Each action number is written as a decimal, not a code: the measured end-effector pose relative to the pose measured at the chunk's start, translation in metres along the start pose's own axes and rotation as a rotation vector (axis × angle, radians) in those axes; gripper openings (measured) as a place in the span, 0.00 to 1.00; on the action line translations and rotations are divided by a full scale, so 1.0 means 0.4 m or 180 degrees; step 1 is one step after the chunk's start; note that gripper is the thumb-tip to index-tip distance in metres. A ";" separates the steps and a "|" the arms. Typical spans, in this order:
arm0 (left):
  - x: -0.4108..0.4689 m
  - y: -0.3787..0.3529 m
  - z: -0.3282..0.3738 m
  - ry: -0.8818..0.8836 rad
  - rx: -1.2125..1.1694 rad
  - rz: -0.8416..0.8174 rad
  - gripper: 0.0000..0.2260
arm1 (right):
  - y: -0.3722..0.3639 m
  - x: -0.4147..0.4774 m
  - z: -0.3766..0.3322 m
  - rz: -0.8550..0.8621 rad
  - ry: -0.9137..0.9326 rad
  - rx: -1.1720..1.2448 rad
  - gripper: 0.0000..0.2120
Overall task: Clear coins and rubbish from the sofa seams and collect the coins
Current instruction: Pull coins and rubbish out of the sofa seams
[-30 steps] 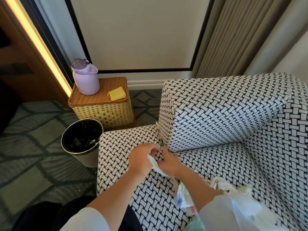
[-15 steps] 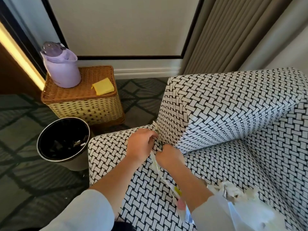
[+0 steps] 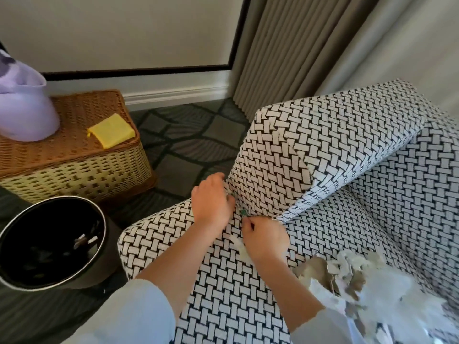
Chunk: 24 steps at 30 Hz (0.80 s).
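Mid-dig at the sofa seam (image 3: 238, 207). Left hand (image 3: 213, 202) prying the cushion edge back, right hand (image 3: 265, 235) just below, pinching at a small green scrap (image 3: 244, 212) between them. Coins not visible. Next probably tugging it free, into the bin (image 3: 49, 242) off left.

From where I stood, no writing, label, brand or number could be read anywhere: the purple jug (image 3: 23, 105) at upper left, the yellow cloth (image 3: 111, 130) on the wicker basket (image 3: 74, 167) and the sofa (image 3: 347, 150) fabric all showed none.
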State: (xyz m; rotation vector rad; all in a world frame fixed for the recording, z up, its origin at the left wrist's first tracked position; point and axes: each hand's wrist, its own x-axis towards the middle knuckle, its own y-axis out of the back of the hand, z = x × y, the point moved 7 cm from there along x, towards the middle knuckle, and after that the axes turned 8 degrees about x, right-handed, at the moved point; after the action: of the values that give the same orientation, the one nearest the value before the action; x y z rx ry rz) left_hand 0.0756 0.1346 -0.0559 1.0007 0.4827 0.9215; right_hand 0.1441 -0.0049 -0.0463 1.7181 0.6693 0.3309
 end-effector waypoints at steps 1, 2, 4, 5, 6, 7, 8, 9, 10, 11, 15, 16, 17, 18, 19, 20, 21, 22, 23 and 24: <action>0.004 -0.004 0.008 -0.0059 0.0169 -0.0055 0.21 | 0.004 -0.001 0.004 0.0051 -0.0027 0.0038 0.20; 0.008 -0.011 0.008 -0.0130 0.0332 -0.0130 0.20 | 0.003 -0.006 0.001 0.0114 -0.0059 0.0087 0.20; 0.017 -0.021 0.007 -0.0208 0.0554 -0.0238 0.19 | 0.003 -0.013 -0.004 0.0231 -0.0130 0.0184 0.20; 0.021 -0.025 0.005 -0.0211 0.0583 -0.0274 0.18 | 0.000 -0.015 -0.004 0.0260 -0.0177 0.0200 0.20; 0.027 -0.026 0.003 -0.0205 0.0556 -0.0275 0.17 | -0.003 -0.016 -0.002 0.0288 -0.0236 0.0203 0.20; 0.030 -0.025 0.001 -0.0188 0.0495 -0.0255 0.15 | -0.004 -0.015 -0.001 0.0314 -0.0297 0.0191 0.19; 0.032 -0.024 -0.001 -0.0191 0.0432 -0.0201 0.14 | -0.006 -0.016 0.002 0.0344 -0.0355 0.0181 0.19; 0.033 -0.021 -0.003 -0.0221 0.0380 -0.0122 0.12 | -0.008 -0.016 0.003 0.0384 -0.0389 0.0182 0.19; 0.031 -0.018 -0.004 -0.0257 0.0327 -0.0035 0.11 | -0.011 -0.016 0.004 0.0430 -0.0420 0.0197 0.19; 0.030 -0.017 -0.006 -0.0287 0.0273 0.0027 0.11 | -0.014 -0.017 0.003 0.0469 -0.0430 0.0202 0.19; 0.022 -0.016 -0.009 -0.0436 0.0168 0.0198 0.10 | -0.028 -0.036 0.006 0.0755 -0.0416 0.0300 0.18; 0.020 -0.013 -0.008 -0.0499 0.0139 0.0242 0.10 | -0.028 -0.044 0.006 0.0908 -0.0417 0.0356 0.18; 0.016 -0.013 -0.006 -0.0586 0.0111 0.0277 0.10 | -0.028 -0.053 0.008 0.1062 -0.0405 0.0390 0.17; 0.015 -0.014 -0.005 -0.0652 0.0057 0.0285 0.09 | -0.027 -0.054 0.011 0.1168 -0.0395 0.0433 0.16; 0.006 -0.014 -0.003 -0.0767 0.0022 0.0306 0.08 | -0.028 -0.061 0.013 0.1258 -0.0371 0.0503 0.16; -0.003 -0.012 0.000 -0.0905 0.0006 0.0327 0.07 | -0.029 -0.068 0.015 0.1337 -0.0362 0.0583 0.16; -0.008 -0.013 0.004 -0.1027 -0.0026 0.0326 0.07 | -0.029 -0.068 0.017 0.1385 -0.0361 0.0640 0.16; -0.015 -0.012 0.008 -0.1142 -0.0064 0.0314 0.07 | -0.028 -0.070 0.019 0.1421 -0.0360 0.0696 0.15; -0.023 -0.012 0.011 -0.1241 -0.0110 0.0313 0.07 | -0.028 -0.075 0.020 0.1453 -0.0354 0.0743 0.15; -0.029 -0.011 0.012 -0.1316 -0.0166 0.0321 0.07 | -0.027 -0.079 0.020 0.1459 -0.0343 0.0785 0.14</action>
State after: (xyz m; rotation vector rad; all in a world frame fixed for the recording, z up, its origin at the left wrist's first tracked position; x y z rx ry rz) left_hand 0.0747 0.1214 -0.0581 1.1404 0.0608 0.7840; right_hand 0.1208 -0.0285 -0.0547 2.1072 0.2363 0.4841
